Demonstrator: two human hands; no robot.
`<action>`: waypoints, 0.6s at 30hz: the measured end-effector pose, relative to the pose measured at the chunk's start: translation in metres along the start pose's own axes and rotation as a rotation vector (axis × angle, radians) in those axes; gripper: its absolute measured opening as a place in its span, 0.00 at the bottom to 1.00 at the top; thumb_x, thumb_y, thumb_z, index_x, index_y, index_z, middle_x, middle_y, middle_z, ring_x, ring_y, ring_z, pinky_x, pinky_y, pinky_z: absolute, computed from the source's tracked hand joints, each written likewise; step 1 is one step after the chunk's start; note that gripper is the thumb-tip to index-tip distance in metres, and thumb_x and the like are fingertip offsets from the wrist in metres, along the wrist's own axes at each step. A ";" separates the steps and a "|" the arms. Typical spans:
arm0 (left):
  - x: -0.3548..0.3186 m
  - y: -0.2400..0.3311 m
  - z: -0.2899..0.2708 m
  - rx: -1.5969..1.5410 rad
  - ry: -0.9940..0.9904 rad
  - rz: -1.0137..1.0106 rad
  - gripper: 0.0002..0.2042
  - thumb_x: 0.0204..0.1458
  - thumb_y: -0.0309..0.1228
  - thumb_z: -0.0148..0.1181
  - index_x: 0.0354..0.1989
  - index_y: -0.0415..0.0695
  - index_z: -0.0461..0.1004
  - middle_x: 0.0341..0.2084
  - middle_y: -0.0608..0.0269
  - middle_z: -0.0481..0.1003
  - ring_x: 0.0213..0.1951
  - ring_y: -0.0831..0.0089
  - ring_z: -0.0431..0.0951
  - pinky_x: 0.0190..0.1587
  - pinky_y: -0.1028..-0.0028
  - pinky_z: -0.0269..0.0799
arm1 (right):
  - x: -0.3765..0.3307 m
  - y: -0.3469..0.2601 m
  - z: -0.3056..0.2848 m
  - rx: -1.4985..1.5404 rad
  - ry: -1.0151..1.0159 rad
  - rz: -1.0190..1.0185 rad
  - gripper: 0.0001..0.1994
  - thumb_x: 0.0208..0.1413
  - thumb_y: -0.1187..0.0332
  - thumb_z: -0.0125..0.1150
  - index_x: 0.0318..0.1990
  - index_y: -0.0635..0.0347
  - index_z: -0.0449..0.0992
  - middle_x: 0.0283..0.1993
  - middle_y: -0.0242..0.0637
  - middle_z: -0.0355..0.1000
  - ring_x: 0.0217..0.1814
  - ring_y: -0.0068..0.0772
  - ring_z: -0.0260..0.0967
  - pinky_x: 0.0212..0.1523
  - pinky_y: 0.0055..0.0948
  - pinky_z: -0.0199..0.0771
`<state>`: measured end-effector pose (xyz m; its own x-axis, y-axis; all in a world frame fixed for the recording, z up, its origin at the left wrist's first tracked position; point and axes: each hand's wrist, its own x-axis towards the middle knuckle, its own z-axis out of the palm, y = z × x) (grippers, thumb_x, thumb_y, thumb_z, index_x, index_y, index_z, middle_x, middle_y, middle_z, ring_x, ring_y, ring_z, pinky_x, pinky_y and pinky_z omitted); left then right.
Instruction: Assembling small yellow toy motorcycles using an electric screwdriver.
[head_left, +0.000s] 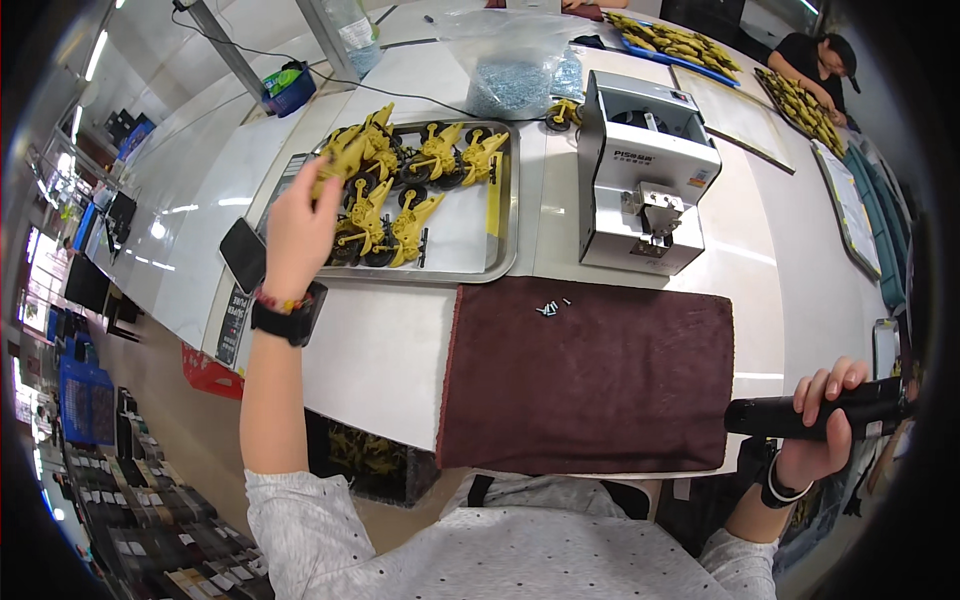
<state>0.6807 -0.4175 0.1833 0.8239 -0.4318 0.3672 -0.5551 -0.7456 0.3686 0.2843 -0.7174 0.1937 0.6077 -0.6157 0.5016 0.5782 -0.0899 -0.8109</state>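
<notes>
My left hand [300,225] reaches over the left part of a metal tray [510,215]. Its fingers close on a yellow toy motorbike piece [342,158], slightly blurred by motion. Several yellow toy motorbikes [408,228] with black wheels stand in the tray on white paper. Off to the right, my right hand [825,420] grips a black cylindrical tool that looks like an electric screwdriver [765,415]. That tool lies roughly level, its left end over the edge of a maroon cloth [590,385]. A few small screws [550,308] rest near the cloth's far edge.
A silver-and-black screw feeder [640,170] stands behind the cloth. Beyond it are a clear bag of screws [510,85] and a blue tray of yellow parts [680,50]. A phone [243,255] lies left of the metal tray. Another person [815,70] works at the far right.
</notes>
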 end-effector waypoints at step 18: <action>-0.105 0.161 0.001 -0.116 -0.599 0.373 0.24 0.48 0.42 0.57 0.42 0.29 0.67 0.19 0.50 0.74 0.19 0.62 0.74 0.23 0.72 0.68 | 0.004 -0.002 0.000 0.079 -0.018 -0.026 0.17 0.43 0.71 0.59 0.41 0.59 0.59 0.33 0.35 0.59 0.21 0.24 0.59 0.28 0.25 0.59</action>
<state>0.5051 -0.4926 0.2029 0.4796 -0.8769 -0.0334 -0.7933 -0.4495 0.4107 0.2857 -0.7197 0.1976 0.6007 -0.6000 0.5283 0.6350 -0.0434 -0.7713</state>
